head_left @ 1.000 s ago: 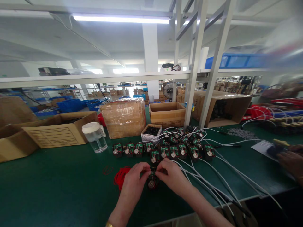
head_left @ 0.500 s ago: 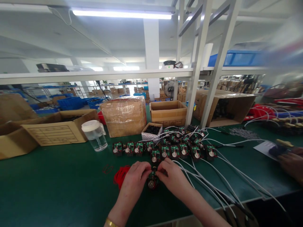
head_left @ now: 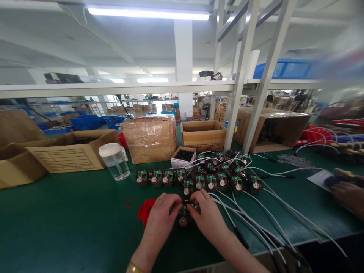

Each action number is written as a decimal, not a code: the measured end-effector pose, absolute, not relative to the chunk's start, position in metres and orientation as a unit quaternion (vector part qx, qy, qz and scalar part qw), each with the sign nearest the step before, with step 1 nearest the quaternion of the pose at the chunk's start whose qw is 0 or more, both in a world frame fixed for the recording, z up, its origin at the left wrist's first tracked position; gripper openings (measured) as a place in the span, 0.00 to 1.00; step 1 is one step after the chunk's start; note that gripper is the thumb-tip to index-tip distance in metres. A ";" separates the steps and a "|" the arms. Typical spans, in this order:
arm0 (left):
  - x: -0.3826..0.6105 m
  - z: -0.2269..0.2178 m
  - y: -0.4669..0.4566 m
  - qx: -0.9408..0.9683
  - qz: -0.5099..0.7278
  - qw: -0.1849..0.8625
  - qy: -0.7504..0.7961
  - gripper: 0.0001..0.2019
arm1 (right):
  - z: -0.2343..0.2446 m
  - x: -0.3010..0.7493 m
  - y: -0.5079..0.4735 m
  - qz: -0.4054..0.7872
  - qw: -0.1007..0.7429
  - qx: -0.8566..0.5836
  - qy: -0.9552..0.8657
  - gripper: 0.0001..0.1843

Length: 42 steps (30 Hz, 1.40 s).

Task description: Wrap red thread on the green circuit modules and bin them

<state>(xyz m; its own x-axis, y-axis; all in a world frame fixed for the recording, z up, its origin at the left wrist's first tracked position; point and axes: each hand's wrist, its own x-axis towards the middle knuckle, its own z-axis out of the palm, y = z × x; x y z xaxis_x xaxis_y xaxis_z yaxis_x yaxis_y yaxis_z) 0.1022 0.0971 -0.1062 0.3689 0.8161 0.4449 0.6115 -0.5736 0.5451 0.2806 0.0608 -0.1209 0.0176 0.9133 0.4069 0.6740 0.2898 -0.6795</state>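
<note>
Directly in front of me lies a small black housing (head_left: 183, 220) with a green circuit board, a round silver disc and red wires. My left hand (head_left: 163, 212) and my right hand (head_left: 206, 210) meet over its far end, fingers pinched together. Between the fingertips shows a small black part (head_left: 186, 202); whether it is attached to the housing I cannot tell. A bundle of red wires (head_left: 145, 211) lies beside my left hand, partly covered by it. Several like housings (head_left: 211, 182) with boards stand in rows just beyond my hands.
White cables (head_left: 250, 216) run across the bench to the right. A lidded clear plastic jug (head_left: 114, 162), a small box of black parts (head_left: 183, 157) and cardboard boxes (head_left: 150, 140) stand behind. Another person's hand (head_left: 347, 193) is at the right edge. Metal posts (head_left: 241, 76) rise at the back.
Both hands stay over the same housing. The fingertips have shifted slightly, and a dark part now shows between them. The view has moved a little.
</note>
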 end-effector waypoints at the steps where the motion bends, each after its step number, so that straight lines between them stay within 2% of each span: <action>1: 0.102 -0.106 0.097 0.810 0.354 0.154 0.442 0.05 | -0.122 0.283 0.062 0.161 0.434 -0.572 -0.677 0.09; 5: 0.102 -0.104 0.098 0.794 0.360 0.184 0.454 0.04 | -0.125 0.291 0.064 0.197 0.479 -0.557 -0.649 0.07; 14: 0.104 -0.105 0.101 0.756 0.380 0.263 0.464 0.02 | -0.124 0.281 0.065 0.223 0.464 -0.558 -0.651 0.07; 21: 0.103 -0.108 0.108 0.693 0.380 0.395 0.468 0.06 | -0.122 0.271 0.071 0.209 0.459 -0.580 -0.640 0.07; 32: 0.098 -0.114 0.107 0.670 0.401 0.429 0.453 0.07 | -0.119 0.272 0.072 0.226 0.462 -0.587 -0.626 0.07; 42: 0.100 -0.119 0.106 0.645 0.421 0.453 0.448 0.08 | -0.126 0.263 0.074 0.192 0.466 -0.597 -0.624 0.04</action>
